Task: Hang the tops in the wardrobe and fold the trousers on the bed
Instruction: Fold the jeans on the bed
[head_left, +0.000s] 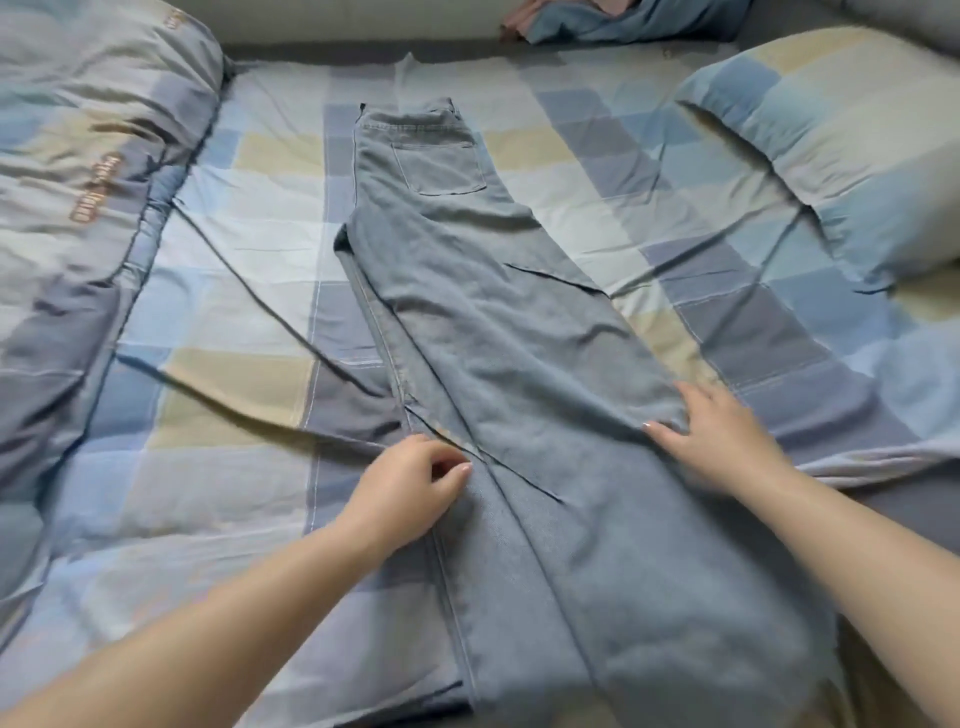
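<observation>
Head view: jeans (498, 332) lie lengthwise on the bed (218, 291), left hand (410, 488) pinching one edge, right hand (717, 431) pressing flat; uneven pulls could skew the fold.

Soft, even, fairly bright light falls across the bed (218, 291) with only faint shadows in the sheet's creases, no glare, slight motion blur throughout (strongest on the right hand (719, 441)), and wide-angle bending toward the edges.
</observation>
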